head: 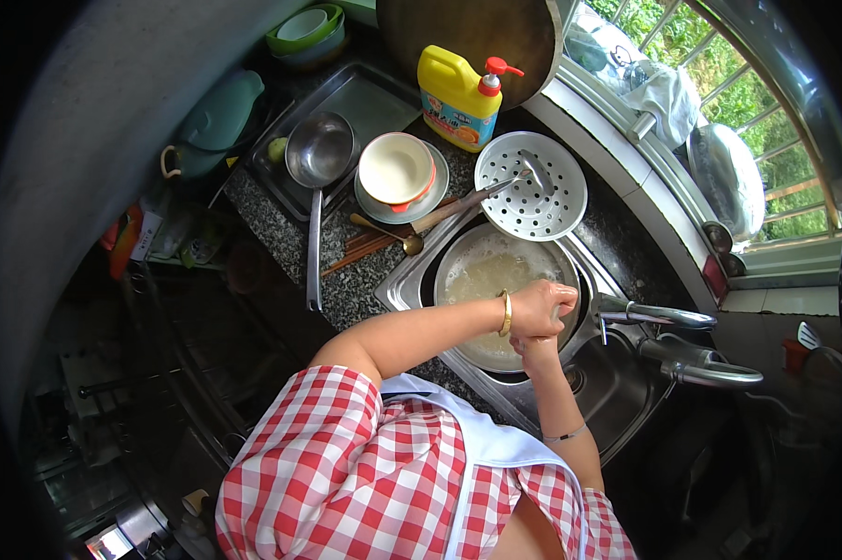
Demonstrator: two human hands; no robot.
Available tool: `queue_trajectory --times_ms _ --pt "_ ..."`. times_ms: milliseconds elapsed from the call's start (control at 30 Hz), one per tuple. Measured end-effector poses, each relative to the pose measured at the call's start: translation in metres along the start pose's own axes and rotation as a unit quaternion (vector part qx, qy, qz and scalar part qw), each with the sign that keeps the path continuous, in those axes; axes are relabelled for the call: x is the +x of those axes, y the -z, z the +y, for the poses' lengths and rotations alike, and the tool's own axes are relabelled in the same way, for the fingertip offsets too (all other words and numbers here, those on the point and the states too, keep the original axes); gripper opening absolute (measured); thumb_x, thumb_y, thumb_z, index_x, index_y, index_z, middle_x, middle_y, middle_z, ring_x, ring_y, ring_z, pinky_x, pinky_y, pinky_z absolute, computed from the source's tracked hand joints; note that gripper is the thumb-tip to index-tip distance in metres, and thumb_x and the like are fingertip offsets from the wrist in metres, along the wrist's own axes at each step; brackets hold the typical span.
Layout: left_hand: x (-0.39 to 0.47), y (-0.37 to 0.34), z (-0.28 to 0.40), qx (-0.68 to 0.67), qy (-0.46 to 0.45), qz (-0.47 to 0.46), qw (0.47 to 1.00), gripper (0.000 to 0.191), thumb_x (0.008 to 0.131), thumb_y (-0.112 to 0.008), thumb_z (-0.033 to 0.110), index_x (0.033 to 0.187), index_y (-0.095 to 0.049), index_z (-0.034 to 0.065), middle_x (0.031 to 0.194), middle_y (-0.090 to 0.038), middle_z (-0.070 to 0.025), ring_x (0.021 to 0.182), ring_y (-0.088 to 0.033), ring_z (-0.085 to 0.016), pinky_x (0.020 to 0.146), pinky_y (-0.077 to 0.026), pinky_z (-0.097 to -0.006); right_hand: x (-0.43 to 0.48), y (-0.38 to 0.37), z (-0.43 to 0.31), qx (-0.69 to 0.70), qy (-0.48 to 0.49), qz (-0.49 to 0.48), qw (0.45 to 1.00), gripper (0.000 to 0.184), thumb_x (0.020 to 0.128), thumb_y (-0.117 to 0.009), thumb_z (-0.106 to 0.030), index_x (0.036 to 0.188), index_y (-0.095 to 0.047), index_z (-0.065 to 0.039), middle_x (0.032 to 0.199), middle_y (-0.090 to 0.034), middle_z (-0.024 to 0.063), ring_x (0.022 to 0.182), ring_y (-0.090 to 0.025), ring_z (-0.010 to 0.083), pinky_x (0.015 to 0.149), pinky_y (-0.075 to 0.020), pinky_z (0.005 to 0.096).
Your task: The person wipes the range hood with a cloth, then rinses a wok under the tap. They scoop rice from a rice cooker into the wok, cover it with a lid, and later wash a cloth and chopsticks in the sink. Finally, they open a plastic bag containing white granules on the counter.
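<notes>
My left hand point(545, 306), its wrist in a gold bracelet, is curled like a fist over the right side of a metal basin point(463, 241). Just below it my right hand point(533, 346) meets it, wet, with the fingers mostly hidden. A small pale patch shows between the hands, but I cannot tell what it is. Cloudy, foamy water point(487, 273) fills the basin, which sits in the left bowl of a stainless steel sink point(403, 283). A perforated aluminium steamer tray point(494, 164) rests against the basin's far rim, carrying a wooden-handled metal utensil point(456, 210).
Beyond the sink stands a yellow detergent jug point(452, 87) with a red pump. Stacked bowls point(396, 168), a steel dipper point(321, 150), chopsticks point(358, 262) and a small gold spoon point(412, 244) lie on the granite counter. A faucet point(659, 315) projects over the right sink bowl point(617, 392).
</notes>
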State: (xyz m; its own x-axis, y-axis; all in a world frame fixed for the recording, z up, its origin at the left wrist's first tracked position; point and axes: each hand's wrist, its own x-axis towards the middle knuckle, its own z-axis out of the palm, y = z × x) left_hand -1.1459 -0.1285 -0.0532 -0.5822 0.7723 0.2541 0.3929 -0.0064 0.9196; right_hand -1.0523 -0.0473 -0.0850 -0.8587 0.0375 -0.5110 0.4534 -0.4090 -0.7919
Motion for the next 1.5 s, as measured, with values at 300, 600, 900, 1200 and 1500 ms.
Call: queue_trajectory --times_ms 300,600,900,1200,1500 --pt "-0.034 -0.046 -0.04 0.055 0.163 0.137 0.976 0.017 0.068 -0.056 0.006 0.062 -0.041 0.0028 0.063 -0.047 -0.0146 0.059 -0.05 -0.032 0.055 -0.04 -0.0395 0.013 0.008 0.051 -0.535 0.1 0.172 0.821 0.043 0.074 -0.063 -0.024 0.11 -0.047 -0.007 0.086 -0.063 0.0182 0.084 -0.062 0.0329 0.072 -0.0479 0.042" --pt "-0.076 -0.04 -0.038 0.137 0.349 0.16 0.913 0.027 0.071 -0.07 0.023 0.093 -0.058 0.0126 0.106 -0.05 -0.008 0.105 -0.041 -0.029 0.093 -0.032 -0.0403 -0.031 0.032 0.055 -0.6 0.172 0.258 0.737 0.055 0.055 -0.075 -0.011 0.105 -0.053 -0.007 0.1 -0.054 0.012 0.103 -0.045 0.0344 0.093 -0.0348 0.0448" --pt "-0.135 0.031 -0.08 0.286 0.437 0.095 0.848 0.073 0.079 -0.058 0.006 0.138 -0.015 0.0026 0.12 -0.043 -0.0251 0.098 -0.052 -0.041 0.082 -0.045 -0.0448 -0.051 0.062 0.066 -0.038 0.036 0.259 0.964 0.031 0.068 -0.068 -0.001 0.094 -0.054 -0.005 0.09 -0.056 0.002 0.081 -0.054 0.0133 0.072 -0.0432 0.0269" --pt "-0.118 0.037 -0.107 0.269 0.527 0.051 0.804 0.076 0.075 -0.058 0.001 0.136 -0.012 -0.0004 0.092 -0.06 -0.0273 0.084 -0.06 -0.039 0.075 -0.048 -0.0439 -0.032 0.044 0.083 0.042 0.086 0.326 0.94 0.031 0.067 -0.071 -0.004 0.092 -0.054 -0.006 0.086 -0.057 0.001 0.079 -0.055 0.0133 0.074 -0.0439 0.0269" --pt "-0.145 0.043 -0.116 0.158 0.431 0.177 0.87 0.062 0.076 -0.047 0.004 0.133 -0.025 0.0124 0.093 -0.061 -0.025 0.085 -0.059 -0.04 0.076 -0.045 -0.0443 -0.058 0.04 0.045 0.171 -0.016 0.303 0.937 0.024 0.071 -0.069 -0.009 0.088 -0.054 -0.01 0.075 -0.056 -0.0006 0.056 -0.052 0.0112 0.045 -0.0396 0.0249"
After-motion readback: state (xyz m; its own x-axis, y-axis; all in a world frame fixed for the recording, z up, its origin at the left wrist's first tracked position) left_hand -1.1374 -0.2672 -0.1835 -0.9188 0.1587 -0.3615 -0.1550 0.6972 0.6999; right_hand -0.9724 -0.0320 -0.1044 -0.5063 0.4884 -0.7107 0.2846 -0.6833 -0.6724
